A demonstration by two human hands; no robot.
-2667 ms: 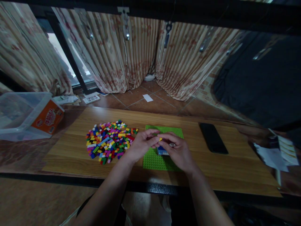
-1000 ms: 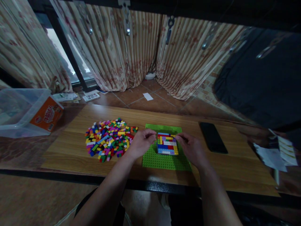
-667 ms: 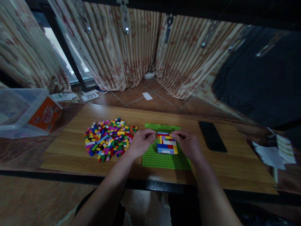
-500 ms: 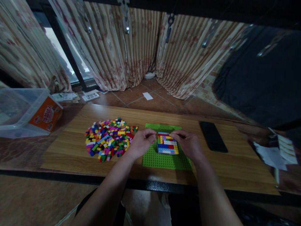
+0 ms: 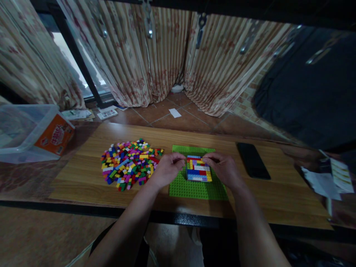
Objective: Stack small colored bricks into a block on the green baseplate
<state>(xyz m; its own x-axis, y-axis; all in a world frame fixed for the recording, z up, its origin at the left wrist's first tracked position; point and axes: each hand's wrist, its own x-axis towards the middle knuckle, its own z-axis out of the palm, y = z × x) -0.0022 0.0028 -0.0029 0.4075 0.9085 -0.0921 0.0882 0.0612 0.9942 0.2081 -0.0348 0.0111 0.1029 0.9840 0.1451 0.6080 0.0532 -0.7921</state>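
Observation:
A flat block of mixed-colour toy bricks [image 5: 198,172] stands on a green studded baseplate [image 5: 178,191], its top showing red, blue, white and yellow rows. My left hand [image 5: 169,168] is at the block's far left corner, thumb and forefinger pinched together; anything between them is too small to make out. Over the far right corner, my right hand [image 5: 224,168] has its fingertips closed against the top bricks. Whether a loose brick is in that pinch is hidden. Left of the baseplate lies a spread heap of loose toy bricks [image 5: 128,165].
Everything rests on a low wooden table [image 5: 91,148]. A black phone [image 5: 253,161] lies to the right, with papers [image 5: 319,181] past it. A clear plastic tub [image 5: 27,148] with an orange label is at far left. Striped curtains [image 5: 155,55] hang behind.

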